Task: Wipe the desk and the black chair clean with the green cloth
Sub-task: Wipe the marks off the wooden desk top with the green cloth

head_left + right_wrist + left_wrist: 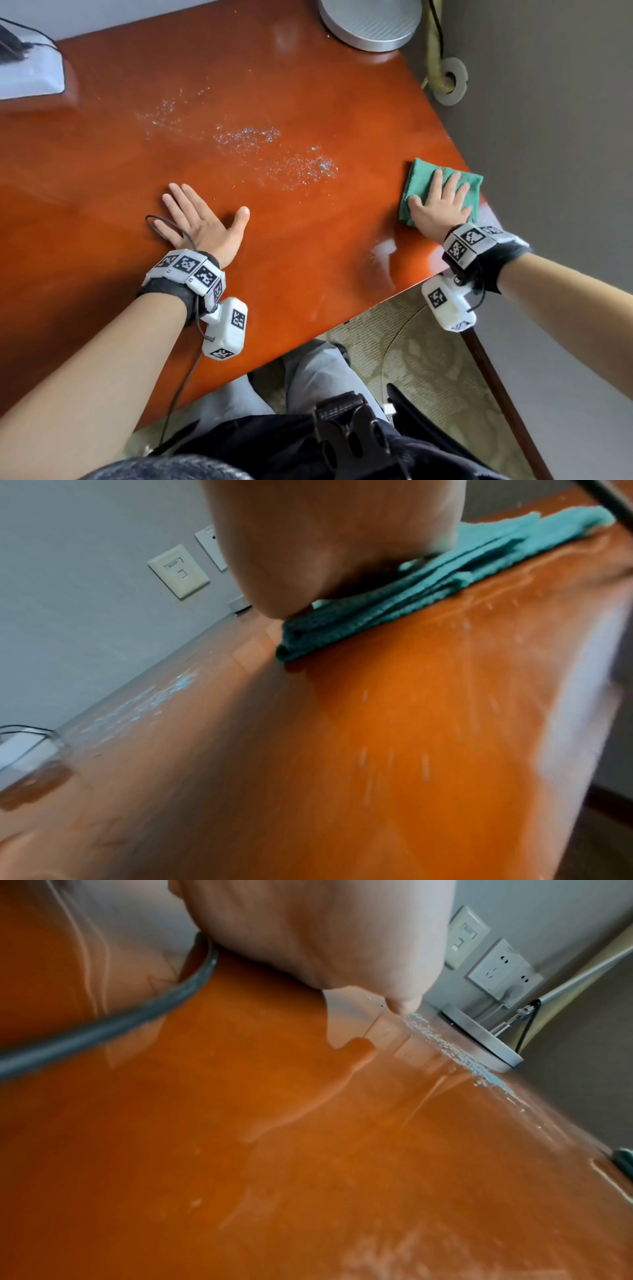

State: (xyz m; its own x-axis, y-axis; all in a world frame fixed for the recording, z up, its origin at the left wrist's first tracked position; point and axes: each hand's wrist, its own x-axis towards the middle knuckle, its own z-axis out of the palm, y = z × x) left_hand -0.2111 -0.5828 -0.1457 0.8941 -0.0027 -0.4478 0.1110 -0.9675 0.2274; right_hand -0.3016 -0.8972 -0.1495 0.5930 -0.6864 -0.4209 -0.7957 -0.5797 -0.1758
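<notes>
Wiping step: looks like the desk half of the job is underway, chair isn't even in the picture yet
Right hand: the right hand (pixel 442 205) is lying flat with fingers spread, pressing down on the green cloth (pixel 419 178), not pinching or bunching it
Cloth spot: it's sitting folded at the right edge of the desk (pixel 308 274), pretty much at the corner by the wall
Left hand: the left hand (pixel 202 222) is resting palm-down with fingers splayed on bare wood, holding nothing, I'd guess just bracing
The mess: a band of sparkly glitter-ish specks (pixel 246 140) is sitting mid-desk, between the hands and further back, well apart from the cloth
Other stuff: round grey lamp base (pixel 371 24) at the back, a white gadget (pixel 30 72) with a cable at the far left
Next move: I'm thinking it needs a sweep leftward across to the specks, keeping the palm flat so the cloth isn't sliding out, and steering clear of the lamp base
</notes>
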